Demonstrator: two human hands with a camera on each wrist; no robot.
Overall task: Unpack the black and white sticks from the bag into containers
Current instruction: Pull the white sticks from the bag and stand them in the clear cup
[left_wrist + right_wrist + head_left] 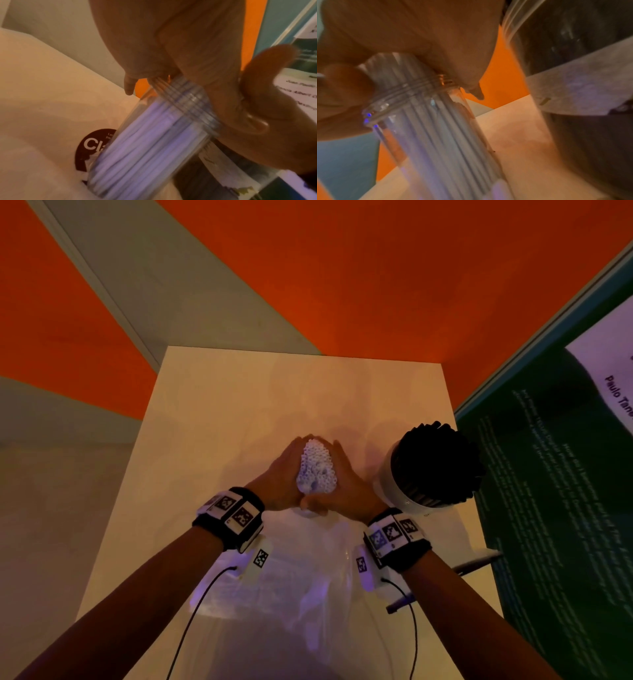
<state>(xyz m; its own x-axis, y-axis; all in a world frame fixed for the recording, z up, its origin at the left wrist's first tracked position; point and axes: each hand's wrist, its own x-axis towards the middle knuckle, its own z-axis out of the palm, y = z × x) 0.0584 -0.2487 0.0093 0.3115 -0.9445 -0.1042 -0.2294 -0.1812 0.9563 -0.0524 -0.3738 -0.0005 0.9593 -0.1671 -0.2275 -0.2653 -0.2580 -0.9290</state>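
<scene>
A dense bundle of white sticks (317,470) stands upright in a clear jar with a threaded neck (185,102) at the middle of the table. My left hand (284,474) and right hand (346,477) cup the bundle's top from both sides, fingertips meeting at the far side and thumbs at the near side. The wrist views show the jar (436,128) full of white sticks (137,142) under my palms. To the right, black sticks (438,463) fill a second clear container with a white label (397,487). The clear plastic bag (291,601) lies flat between my forearms.
The white table (212,412) ends close behind the jars. A green poster board (548,491) leans along its right side, next to the black-stick container. Two dark rod-like things (476,563) lie near the right edge. A round dark sticker (92,146) sits on the bag.
</scene>
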